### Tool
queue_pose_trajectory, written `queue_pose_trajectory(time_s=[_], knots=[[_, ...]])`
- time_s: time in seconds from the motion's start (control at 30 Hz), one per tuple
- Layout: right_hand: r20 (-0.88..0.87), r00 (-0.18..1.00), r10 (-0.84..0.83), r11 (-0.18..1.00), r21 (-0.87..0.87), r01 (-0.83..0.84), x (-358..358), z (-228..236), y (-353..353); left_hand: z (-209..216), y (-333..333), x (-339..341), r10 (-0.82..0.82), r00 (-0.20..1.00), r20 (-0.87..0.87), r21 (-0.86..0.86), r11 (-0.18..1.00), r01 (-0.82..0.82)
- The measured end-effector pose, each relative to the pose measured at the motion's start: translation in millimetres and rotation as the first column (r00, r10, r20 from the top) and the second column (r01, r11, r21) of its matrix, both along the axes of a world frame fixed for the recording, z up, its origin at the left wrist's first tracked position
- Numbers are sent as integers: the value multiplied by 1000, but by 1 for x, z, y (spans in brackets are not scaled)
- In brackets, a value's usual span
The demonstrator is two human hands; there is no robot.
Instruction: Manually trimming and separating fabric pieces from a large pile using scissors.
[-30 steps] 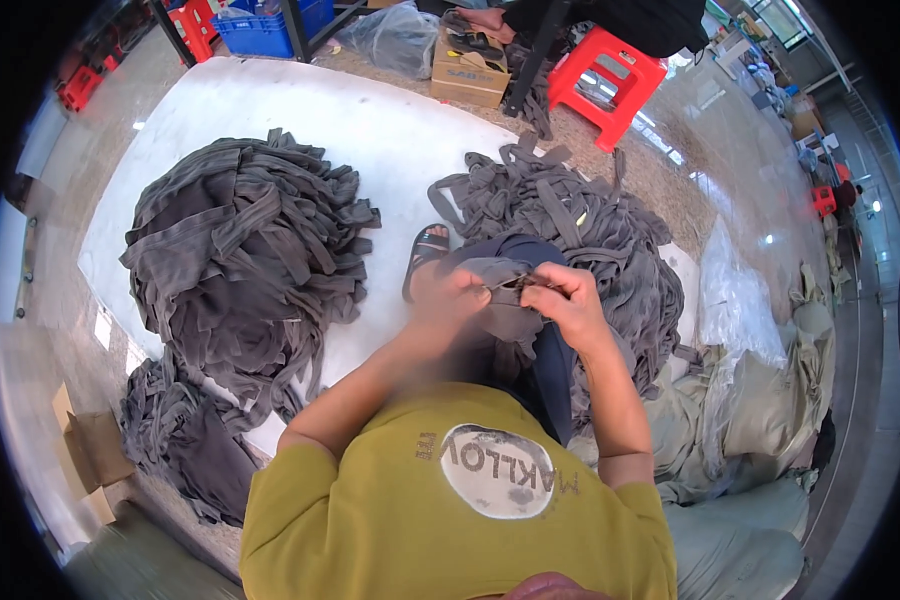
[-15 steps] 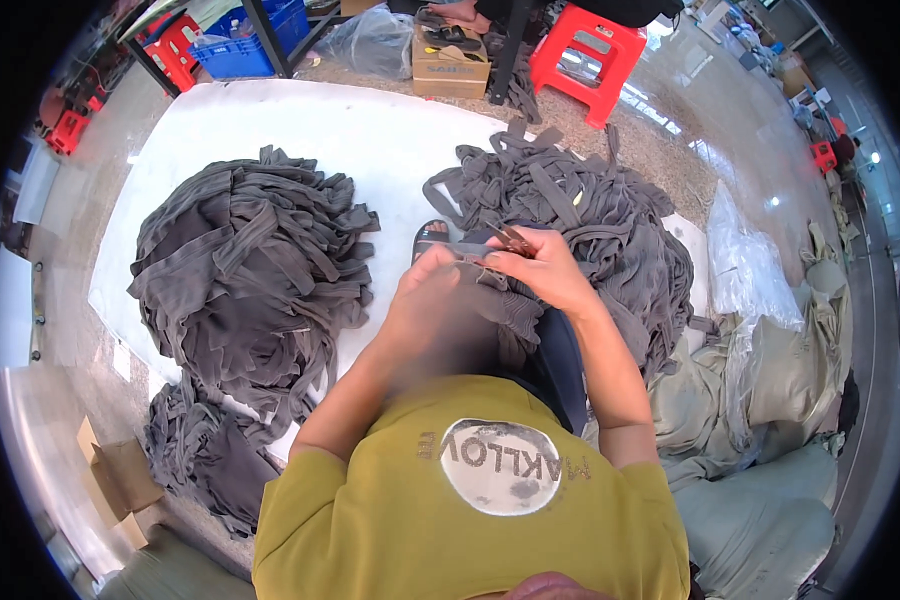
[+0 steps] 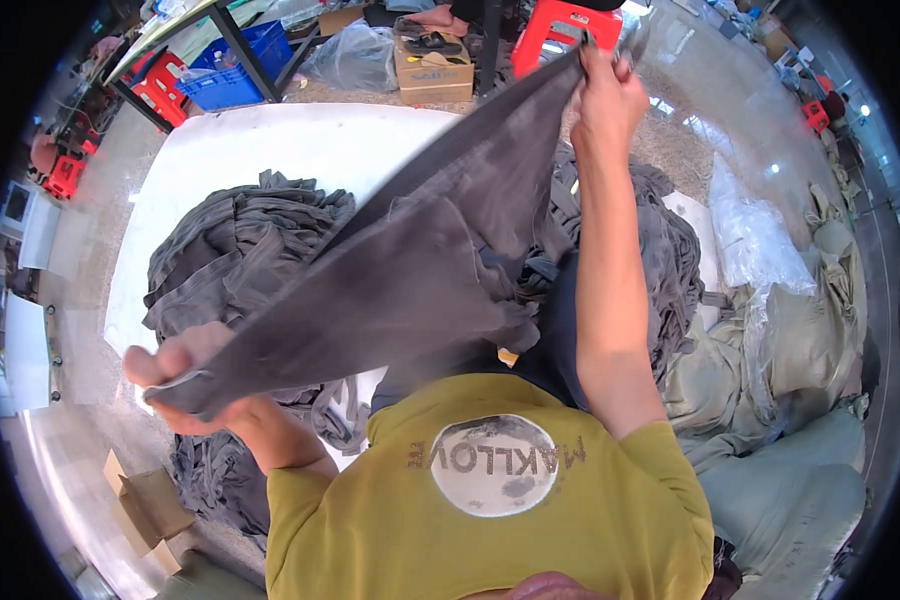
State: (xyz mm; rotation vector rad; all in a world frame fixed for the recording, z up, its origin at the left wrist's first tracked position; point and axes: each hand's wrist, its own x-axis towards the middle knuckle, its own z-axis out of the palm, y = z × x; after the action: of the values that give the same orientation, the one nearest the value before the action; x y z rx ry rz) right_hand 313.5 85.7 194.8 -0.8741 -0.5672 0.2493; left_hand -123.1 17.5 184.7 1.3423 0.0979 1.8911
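A dark grey cloth piece (image 3: 400, 290) is stretched on a slant across my lap, its middle sagging in loose folds. My left hand (image 3: 185, 375), low on the left and blurred, grips one end between fingers and thumb. High on the right, my right hand (image 3: 610, 95) pinches the opposite corner. A thin smeared shape shows beside the right fingers, too blurred to name. Behind the cloth, on the left, lies a big heap of grey fabric pieces (image 3: 240, 235). Another grey heap (image 3: 665, 240) is partly hidden by my right forearm.
A white sheet (image 3: 280, 130) covers the floor ahead. Beyond stand a red stool (image 3: 560, 25), a cardboard box with shoes (image 3: 435, 80) and a blue crate (image 3: 235, 70). Clear plastic (image 3: 755, 235) and pale green cloth bundles (image 3: 800, 360) lie on the right; an open carton (image 3: 145, 505) sits lower left.
My hands have parted from close together in front of me: left went down and left, right went up and right. The cloth is now spread between them. The slim metal tool in my right hand is blurred.
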Motion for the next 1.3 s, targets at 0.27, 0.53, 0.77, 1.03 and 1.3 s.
queue_pose_trajectory(time_s=[0.27,0.53,0.77,1.03,1.3], knots=[[756,653,38,917,-287,278,-54,3,69,-92,120,-19,-80,942,-327,-666,727,-169],[407,633,659,593,-798,-105,-75,-128,-100,-154,4,82,-253,428,-868,-355,918,-178],[325,623,711,559,-799,-221,-109,-180,-180,-166,-40,108,53,373,-926,-62,955,-290],[-593,577,562,447,-369,-815,-64,-131,-156,-142,-49,130,222,317,-922,175,970,-170],[-716,379,587,339,-208,-918,-67,-118,-149,-135,-51,183,266,79,-961,247,950,-192]])
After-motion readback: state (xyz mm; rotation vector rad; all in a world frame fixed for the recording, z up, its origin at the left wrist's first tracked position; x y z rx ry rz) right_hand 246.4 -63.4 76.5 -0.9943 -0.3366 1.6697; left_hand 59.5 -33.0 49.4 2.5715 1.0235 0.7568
